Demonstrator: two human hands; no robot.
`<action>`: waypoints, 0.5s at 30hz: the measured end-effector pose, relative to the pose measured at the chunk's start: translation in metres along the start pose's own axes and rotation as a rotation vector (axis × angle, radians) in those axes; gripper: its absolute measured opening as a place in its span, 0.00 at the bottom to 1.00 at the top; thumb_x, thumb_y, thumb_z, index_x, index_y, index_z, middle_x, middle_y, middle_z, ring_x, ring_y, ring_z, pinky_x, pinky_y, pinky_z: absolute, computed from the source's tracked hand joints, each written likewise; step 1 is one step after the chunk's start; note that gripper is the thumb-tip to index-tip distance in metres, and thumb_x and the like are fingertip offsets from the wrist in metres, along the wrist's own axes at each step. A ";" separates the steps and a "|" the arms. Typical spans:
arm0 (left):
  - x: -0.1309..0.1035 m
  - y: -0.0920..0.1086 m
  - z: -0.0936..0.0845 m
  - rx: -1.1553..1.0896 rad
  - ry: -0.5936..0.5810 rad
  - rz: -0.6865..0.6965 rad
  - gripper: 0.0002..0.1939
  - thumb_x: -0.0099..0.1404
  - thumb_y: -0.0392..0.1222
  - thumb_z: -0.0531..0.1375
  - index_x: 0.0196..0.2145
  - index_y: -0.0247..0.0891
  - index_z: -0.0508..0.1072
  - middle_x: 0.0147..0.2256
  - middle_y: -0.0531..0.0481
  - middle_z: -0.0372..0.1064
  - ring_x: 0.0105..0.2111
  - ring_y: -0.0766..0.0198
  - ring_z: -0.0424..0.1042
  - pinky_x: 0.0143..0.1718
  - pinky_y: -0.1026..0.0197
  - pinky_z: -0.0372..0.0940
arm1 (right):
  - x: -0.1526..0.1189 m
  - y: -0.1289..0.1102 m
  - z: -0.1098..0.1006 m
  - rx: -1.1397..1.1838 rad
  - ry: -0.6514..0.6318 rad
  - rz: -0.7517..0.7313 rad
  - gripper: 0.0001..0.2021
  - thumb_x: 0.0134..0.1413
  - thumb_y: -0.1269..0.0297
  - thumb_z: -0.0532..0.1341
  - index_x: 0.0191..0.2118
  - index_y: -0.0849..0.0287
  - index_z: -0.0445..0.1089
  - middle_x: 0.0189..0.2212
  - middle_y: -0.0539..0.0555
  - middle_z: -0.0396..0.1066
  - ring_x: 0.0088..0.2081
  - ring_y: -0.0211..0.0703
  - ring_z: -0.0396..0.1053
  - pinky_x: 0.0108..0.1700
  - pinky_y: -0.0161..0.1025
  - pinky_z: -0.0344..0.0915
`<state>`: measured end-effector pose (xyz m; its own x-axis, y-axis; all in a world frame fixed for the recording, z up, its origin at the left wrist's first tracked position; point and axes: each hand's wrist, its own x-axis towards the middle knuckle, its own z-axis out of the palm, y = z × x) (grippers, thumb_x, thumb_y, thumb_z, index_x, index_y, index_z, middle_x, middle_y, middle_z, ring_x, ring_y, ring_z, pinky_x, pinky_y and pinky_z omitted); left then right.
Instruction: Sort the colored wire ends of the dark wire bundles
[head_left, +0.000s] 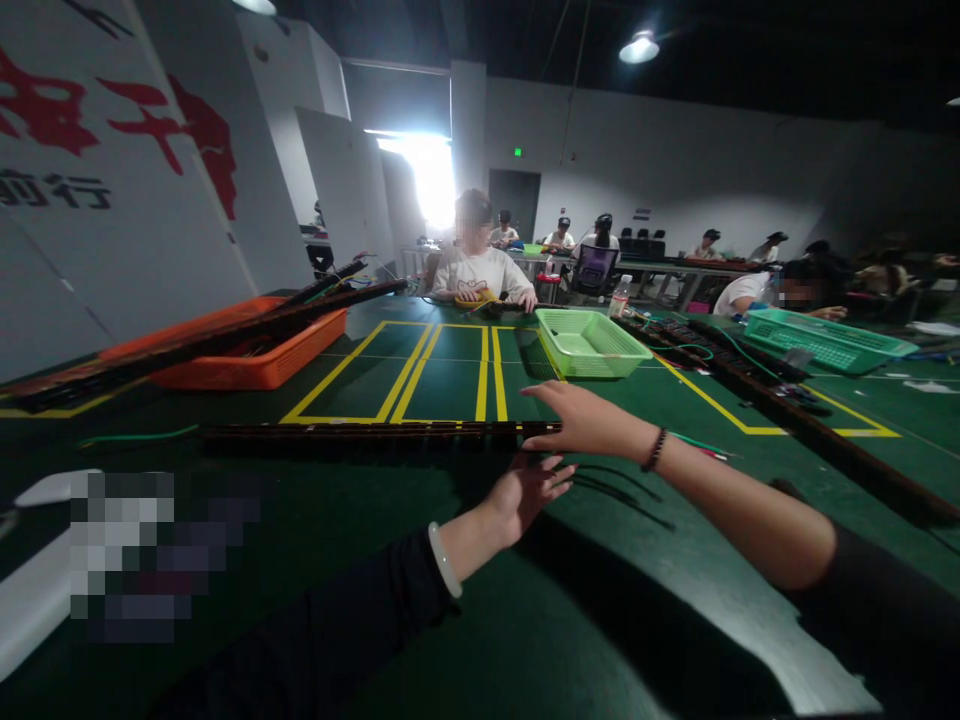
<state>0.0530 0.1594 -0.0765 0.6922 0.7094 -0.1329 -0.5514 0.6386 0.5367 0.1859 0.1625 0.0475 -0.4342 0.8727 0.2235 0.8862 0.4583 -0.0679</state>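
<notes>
A long, thin dark bar point(360, 436) lies across the green table in front of me, with a green wire point(142, 438) trailing from its left end. My right hand point(589, 420) reaches over the bar's right end, thumb on the near side and forefinger stretched along the far side; its other fingers are hidden. Just below that end is my left hand point(517, 497), palm turned up, fingers apart and slightly curled, with nothing visible in them. Thin dark wires point(626, 490) run to the right past the left fingertips.
At left, an orange basket point(300, 350) carries more long dark bars point(225, 335). A light green basket point(600, 350) stands beyond my right hand. Another long bar point(817, 430) with wires lies at right near a teal basket point(832, 345). A person point(480, 270) sits opposite.
</notes>
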 end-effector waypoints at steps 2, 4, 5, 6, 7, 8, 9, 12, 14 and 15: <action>0.001 -0.002 -0.004 -0.008 -0.071 0.008 0.20 0.54 0.30 0.59 0.46 0.38 0.65 0.46 0.42 0.69 0.48 0.52 0.69 0.54 0.49 0.57 | 0.028 -0.020 0.020 -0.055 -0.029 -0.076 0.41 0.41 0.41 0.64 0.58 0.61 0.57 0.50 0.64 0.64 0.49 0.56 0.65 0.49 0.48 0.61; 0.001 -0.003 -0.006 0.005 -0.110 0.012 0.13 0.56 0.35 0.59 0.40 0.38 0.67 0.45 0.43 0.69 0.48 0.51 0.68 0.54 0.47 0.56 | 0.050 -0.033 0.041 -0.089 -0.064 -0.126 0.45 0.39 0.40 0.64 0.60 0.61 0.53 0.49 0.64 0.65 0.48 0.57 0.66 0.47 0.47 0.62; 0.002 -0.003 -0.007 0.022 -0.116 0.011 0.11 0.56 0.37 0.59 0.39 0.38 0.67 0.44 0.43 0.70 0.48 0.51 0.68 0.54 0.47 0.56 | 0.058 -0.038 0.050 -0.113 -0.083 -0.132 0.46 0.39 0.40 0.64 0.61 0.61 0.52 0.48 0.65 0.66 0.46 0.57 0.67 0.45 0.46 0.63; 0.003 -0.004 -0.008 0.043 -0.115 0.009 0.11 0.57 0.38 0.59 0.39 0.38 0.67 0.44 0.44 0.70 0.48 0.52 0.68 0.54 0.47 0.56 | 0.065 -0.041 0.057 -0.137 -0.109 -0.131 0.46 0.39 0.41 0.65 0.61 0.61 0.52 0.47 0.64 0.68 0.44 0.57 0.69 0.42 0.45 0.64; 0.004 -0.004 -0.008 0.068 -0.116 0.000 0.11 0.58 0.38 0.58 0.41 0.38 0.67 0.45 0.44 0.69 0.47 0.53 0.69 0.53 0.48 0.57 | 0.069 -0.042 0.063 -0.159 -0.142 -0.119 0.44 0.40 0.43 0.64 0.60 0.61 0.52 0.44 0.64 0.69 0.42 0.56 0.70 0.38 0.43 0.65; 0.004 -0.004 -0.008 0.092 -0.120 -0.012 0.11 0.60 0.39 0.57 0.42 0.39 0.67 0.46 0.44 0.69 0.47 0.54 0.69 0.53 0.49 0.57 | 0.072 -0.043 0.068 -0.177 -0.179 -0.104 0.41 0.42 0.44 0.64 0.59 0.61 0.53 0.42 0.63 0.71 0.40 0.55 0.71 0.35 0.41 0.65; 0.005 -0.005 -0.008 0.112 -0.122 -0.025 0.12 0.61 0.40 0.55 0.44 0.39 0.67 0.46 0.44 0.69 0.46 0.56 0.69 0.53 0.50 0.58 | 0.074 -0.043 0.071 -0.190 -0.212 -0.089 0.38 0.44 0.46 0.63 0.58 0.60 0.55 0.40 0.61 0.72 0.38 0.54 0.72 0.33 0.40 0.65; 0.006 -0.007 -0.006 0.171 -0.076 -0.059 0.12 0.63 0.40 0.53 0.43 0.36 0.68 0.43 0.43 0.71 0.43 0.57 0.71 0.52 0.52 0.59 | 0.073 -0.041 0.074 -0.196 -0.251 -0.063 0.28 0.45 0.49 0.62 0.50 0.59 0.62 0.36 0.59 0.73 0.35 0.51 0.72 0.30 0.37 0.63; 0.004 -0.009 -0.005 0.218 -0.065 -0.065 0.12 0.62 0.39 0.54 0.41 0.32 0.69 0.39 0.41 0.73 0.41 0.56 0.72 0.52 0.51 0.59 | 0.068 -0.036 0.072 -0.190 -0.242 -0.050 0.25 0.44 0.50 0.62 0.47 0.58 0.64 0.36 0.58 0.73 0.34 0.50 0.72 0.29 0.36 0.62; 0.002 -0.009 -0.004 0.239 -0.084 -0.064 0.12 0.60 0.37 0.56 0.41 0.31 0.69 0.38 0.41 0.73 0.41 0.56 0.72 0.53 0.51 0.58 | 0.064 -0.032 0.069 -0.187 -0.238 -0.037 0.24 0.43 0.51 0.62 0.46 0.58 0.64 0.36 0.58 0.73 0.34 0.50 0.72 0.30 0.36 0.62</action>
<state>0.0580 0.1562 -0.0846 0.7640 0.6360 -0.1081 -0.3869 0.5858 0.7121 0.1192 0.2151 -0.0033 -0.4727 0.8811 -0.0127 0.8739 0.4706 0.1215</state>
